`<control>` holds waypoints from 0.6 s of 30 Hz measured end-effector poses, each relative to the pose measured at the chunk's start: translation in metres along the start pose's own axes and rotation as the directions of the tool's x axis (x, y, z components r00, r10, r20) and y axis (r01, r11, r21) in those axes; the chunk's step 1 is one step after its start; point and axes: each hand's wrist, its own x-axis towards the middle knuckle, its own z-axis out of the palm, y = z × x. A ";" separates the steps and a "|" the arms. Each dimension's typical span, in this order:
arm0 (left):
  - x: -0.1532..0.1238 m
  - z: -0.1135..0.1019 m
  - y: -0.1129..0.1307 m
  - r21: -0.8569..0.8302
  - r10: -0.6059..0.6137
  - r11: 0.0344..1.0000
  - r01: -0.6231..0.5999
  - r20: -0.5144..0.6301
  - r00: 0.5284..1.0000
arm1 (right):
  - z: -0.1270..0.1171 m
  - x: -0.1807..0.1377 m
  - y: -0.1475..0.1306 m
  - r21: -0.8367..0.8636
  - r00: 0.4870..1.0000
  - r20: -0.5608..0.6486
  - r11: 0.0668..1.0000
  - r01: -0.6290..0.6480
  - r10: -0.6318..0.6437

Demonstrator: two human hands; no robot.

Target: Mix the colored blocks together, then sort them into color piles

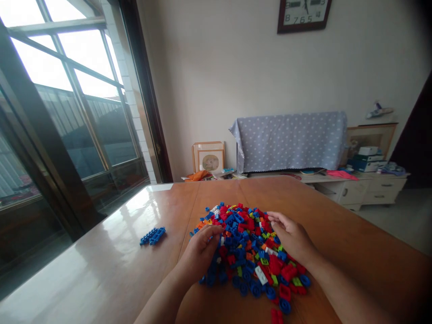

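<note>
A heap of small plastic building bricks [248,224], mostly blue and red with some green, orange and white, lies on the brown table [324,216]. At the heap's left side is my left hand [201,249], its fingers loosely bent over the bricks and the thumb apart from them; I see nothing held. My right hand [292,234] rests along the right edge of the heap with its fingers stretched out, touching or just above the bricks. Farther left on the table sits a joined blue brick piece [153,236], apart from both hands.
Several blue round wheel-like pieces [255,289] and red bricks [277,316] spread toward the near edge. Beyond the table is a low white cabinet [361,192] with a dotted cloth [290,141] above it. Glass windows [94,108] stand on the left.
</note>
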 end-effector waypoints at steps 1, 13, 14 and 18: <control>0.000 0.000 0.001 -0.001 -0.013 1.000 0.013 -0.007 1.000 | 0.000 0.000 -0.001 -0.021 1.000 0.009 1.000 0.021 -0.020; -0.004 0.002 0.010 0.210 0.020 0.977 -0.038 0.084 0.996 | 0.021 -0.001 -0.037 -0.467 0.918 0.392 0.845 0.260 -0.065; -0.004 0.002 0.011 0.222 0.025 0.974 -0.044 0.089 0.996 | 0.022 -0.001 -0.038 -0.465 0.919 0.387 0.844 0.268 -0.078; -0.005 0.002 0.014 0.250 0.032 0.967 -0.055 0.094 0.995 | 0.022 -0.001 -0.045 -0.435 0.923 0.351 0.846 0.310 -0.158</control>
